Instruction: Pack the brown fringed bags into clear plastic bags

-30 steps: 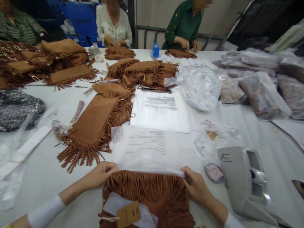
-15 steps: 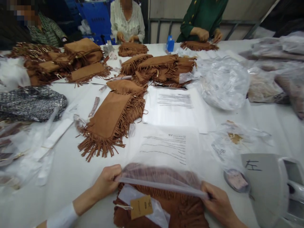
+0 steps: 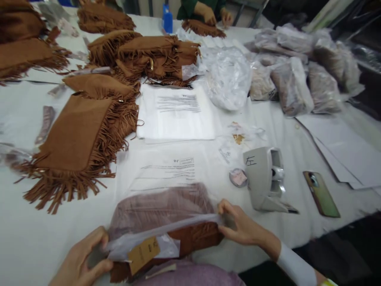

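A brown suede fringed bag (image 3: 198, 240) lies partly inside a clear plastic bag (image 3: 166, 202) at the table's front edge. Its far part shows through the printed film, while the near part sticks out of the bag's mouth. A tan paper hang tag (image 3: 144, 254) rests on the suede beside a piece of white film. My left hand (image 3: 85, 258) curls round the left corner of the mouth, with a gap between thumb and fingers. At the right corner my right hand (image 3: 232, 224) grips the plastic edge between thumb and fingers.
More brown fringed bags (image 3: 74, 133) lie left and beyond. A stack of printed plastic bags (image 3: 178, 119) sits ahead, near crumpled film (image 3: 228, 77). At right are a grey tape dispenser (image 3: 260, 178), a phone (image 3: 321, 194), white sheets (image 3: 345, 147) and bagged goods (image 3: 291, 85). A co-worker's hands (image 3: 210, 16) work opposite.
My view has swung to the right. The plastic bag's mouth has come nearer to me, covering more of the brown bag. My left hand's grip has loosened, with thumb and fingers farther apart.
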`<state>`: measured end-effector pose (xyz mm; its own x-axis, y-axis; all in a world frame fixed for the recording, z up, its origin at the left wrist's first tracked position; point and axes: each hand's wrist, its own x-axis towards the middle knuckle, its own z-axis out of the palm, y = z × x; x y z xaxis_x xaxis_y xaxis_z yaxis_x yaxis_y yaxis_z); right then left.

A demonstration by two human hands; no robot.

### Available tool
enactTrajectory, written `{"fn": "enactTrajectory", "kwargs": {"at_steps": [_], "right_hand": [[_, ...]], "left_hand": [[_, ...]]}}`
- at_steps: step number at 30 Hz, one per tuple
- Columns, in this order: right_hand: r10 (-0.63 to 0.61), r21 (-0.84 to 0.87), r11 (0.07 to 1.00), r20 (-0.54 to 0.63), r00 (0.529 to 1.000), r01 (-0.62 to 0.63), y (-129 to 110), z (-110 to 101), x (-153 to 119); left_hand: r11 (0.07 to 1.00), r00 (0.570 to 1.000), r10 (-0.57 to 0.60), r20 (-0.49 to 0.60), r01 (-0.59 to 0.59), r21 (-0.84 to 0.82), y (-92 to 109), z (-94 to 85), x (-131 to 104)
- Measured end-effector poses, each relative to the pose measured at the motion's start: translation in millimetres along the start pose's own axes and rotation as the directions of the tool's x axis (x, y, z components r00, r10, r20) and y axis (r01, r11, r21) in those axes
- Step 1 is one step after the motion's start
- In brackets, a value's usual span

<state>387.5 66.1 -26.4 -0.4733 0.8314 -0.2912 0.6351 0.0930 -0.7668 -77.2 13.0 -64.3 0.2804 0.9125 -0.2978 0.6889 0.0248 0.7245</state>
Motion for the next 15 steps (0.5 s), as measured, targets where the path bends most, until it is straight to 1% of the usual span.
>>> {"fn": "enactTrajectory", "kwargs": {"at_steps": [2,4,5,6,8,11,13,15], "right_hand": [[-0.116,-0.118,0.985,0.118,0.986,0.130,1.6,-2.1,-10.6],[-0.243,-0.225,0.929,0.229,0.942,0.295,5.8,-2.5,-16.6],[-0.290,-0.274,0.893,0.257,0.922,0.358,8.7,-1.9,-17.8],[-0.325,-0.325,0.857,0.260,0.909,0.399,12.0,-0.7,-17.9],[-0.396,-0.405,0.794,0.223,0.891,0.454,18.7,2.5,-16.5],[-0.505,-0.471,0.720,0.147,0.850,0.509,27.3,7.4,-14.2],[-0.545,-0.486,0.701,0.108,0.832,0.522,30.8,10.1,-14.3],[-0.541,-0.482,0.715,0.077,0.837,0.507,31.8,12.8,-16.1]], "left_hand": [[0.995,0.995,-0.089,-0.048,0.091,0.049,5.9,9.9,0.7],[0.979,0.979,-0.165,-0.116,0.177,0.098,17.2,17.1,4.6],[0.973,0.971,-0.183,-0.154,0.201,0.110,22.8,19.8,6.5],[0.971,0.964,-0.182,-0.193,0.207,0.118,27.5,22.3,8.0],[0.973,0.959,-0.141,-0.246,0.179,0.144,33.2,26.6,9.1],[0.968,0.947,-0.024,-0.322,0.102,0.228,34.1,33.2,6.9],[0.960,0.934,0.056,-0.353,0.046,0.274,32.0,37.7,5.0],[0.957,0.924,0.093,-0.372,0.020,0.288,29.0,41.2,3.5]]}}
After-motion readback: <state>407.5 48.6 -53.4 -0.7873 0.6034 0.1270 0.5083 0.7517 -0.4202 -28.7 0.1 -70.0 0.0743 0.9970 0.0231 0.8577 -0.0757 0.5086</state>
